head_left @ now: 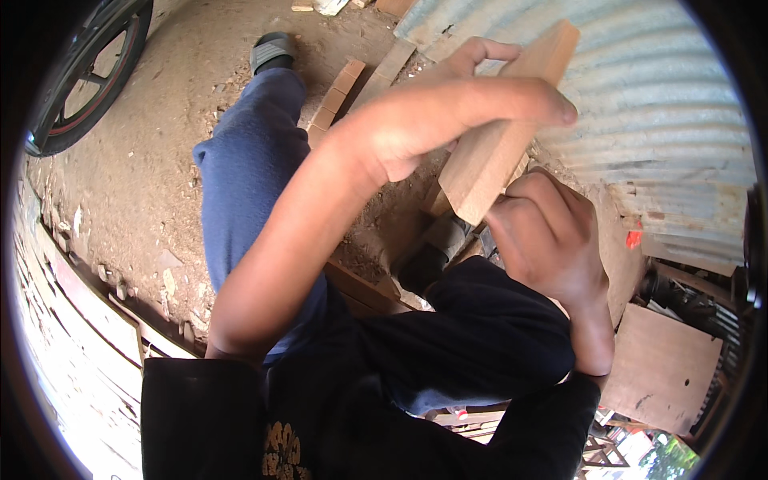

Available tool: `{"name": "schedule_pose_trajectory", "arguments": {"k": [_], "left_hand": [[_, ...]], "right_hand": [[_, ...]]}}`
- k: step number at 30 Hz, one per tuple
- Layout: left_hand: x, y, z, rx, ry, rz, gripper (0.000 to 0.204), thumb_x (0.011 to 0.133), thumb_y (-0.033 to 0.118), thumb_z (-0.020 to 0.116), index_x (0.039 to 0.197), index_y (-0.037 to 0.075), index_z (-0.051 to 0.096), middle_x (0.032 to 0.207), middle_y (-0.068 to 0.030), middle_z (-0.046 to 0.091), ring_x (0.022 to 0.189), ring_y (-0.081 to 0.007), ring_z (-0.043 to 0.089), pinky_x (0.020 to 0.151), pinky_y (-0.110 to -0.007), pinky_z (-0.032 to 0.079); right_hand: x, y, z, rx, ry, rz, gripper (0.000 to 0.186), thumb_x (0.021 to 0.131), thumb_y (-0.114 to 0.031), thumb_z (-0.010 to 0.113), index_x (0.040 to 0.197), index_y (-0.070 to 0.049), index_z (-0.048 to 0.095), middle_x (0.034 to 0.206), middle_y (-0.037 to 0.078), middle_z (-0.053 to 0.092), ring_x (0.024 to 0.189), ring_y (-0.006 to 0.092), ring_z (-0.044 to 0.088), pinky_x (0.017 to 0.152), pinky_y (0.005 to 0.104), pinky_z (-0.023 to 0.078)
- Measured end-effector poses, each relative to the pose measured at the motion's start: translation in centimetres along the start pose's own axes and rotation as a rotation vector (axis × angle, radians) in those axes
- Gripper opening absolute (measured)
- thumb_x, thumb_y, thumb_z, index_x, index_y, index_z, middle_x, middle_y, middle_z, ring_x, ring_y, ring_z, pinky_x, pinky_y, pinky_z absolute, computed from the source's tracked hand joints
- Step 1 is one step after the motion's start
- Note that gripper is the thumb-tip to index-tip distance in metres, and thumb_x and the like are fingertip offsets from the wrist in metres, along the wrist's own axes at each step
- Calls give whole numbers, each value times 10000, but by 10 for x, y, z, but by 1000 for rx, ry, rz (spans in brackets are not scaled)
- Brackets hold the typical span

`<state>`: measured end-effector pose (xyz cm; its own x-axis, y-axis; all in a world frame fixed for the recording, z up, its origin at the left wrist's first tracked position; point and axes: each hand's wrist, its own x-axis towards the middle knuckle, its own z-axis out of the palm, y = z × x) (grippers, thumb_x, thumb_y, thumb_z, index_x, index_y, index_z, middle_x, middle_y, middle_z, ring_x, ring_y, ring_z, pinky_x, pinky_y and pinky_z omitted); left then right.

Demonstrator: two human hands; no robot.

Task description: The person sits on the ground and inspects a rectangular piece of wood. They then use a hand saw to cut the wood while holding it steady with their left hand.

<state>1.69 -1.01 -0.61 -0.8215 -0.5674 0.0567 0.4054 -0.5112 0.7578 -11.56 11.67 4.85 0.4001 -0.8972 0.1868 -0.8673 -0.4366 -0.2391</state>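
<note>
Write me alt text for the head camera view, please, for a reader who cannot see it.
A person's left hand holds a tilted wooden board, the curled right hand close to its lower end. Around them are blue trousers, a dirt floor, corrugated metal sheeting at upper right and a wheel at upper left.

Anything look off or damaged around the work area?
Some untidiness: pale scraps lie strewn over the dirt floor, and a bright red bit stands out by the metal sheet. The held board shows no obvious damage.

Cut wood strips [337, 94], dirt floor [152, 192] and corrugated metal sheeting [652, 96] suggest a rough workshop.
</note>
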Motion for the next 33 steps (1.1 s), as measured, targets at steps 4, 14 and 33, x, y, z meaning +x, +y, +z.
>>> {"name": "schedule_pose_trajectory", "arguments": {"k": [4,14,33], "left_hand": [[-1,5,4,3,68,-125,322,895,186,655,1161,5,633,1127,-36,562,1133,-143,524,956,-297,414],[-2,4,6,18,126,-132,280,963,197,577,1173,28,652,1171,-29,567,1157,-153,516,987,-308,400],[4,-4,-3,96,78,-93,887,672,501,805,1278,-44,454,1048,-111,510,969,-184,531,768,-270,461]], "right_hand": [[2,-1,-2,266,-22,174,117,877,-74,679,860,-61,564,758,36,554,628,132,544,501,279,399],[1,9,6,795,-103,534,119,897,-97,667,865,-57,560,775,22,536,660,99,529,553,251,412],[-8,17,23,856,-3,448,146,872,-28,671,813,-67,545,609,-36,426,519,38,395,462,219,283]]}}
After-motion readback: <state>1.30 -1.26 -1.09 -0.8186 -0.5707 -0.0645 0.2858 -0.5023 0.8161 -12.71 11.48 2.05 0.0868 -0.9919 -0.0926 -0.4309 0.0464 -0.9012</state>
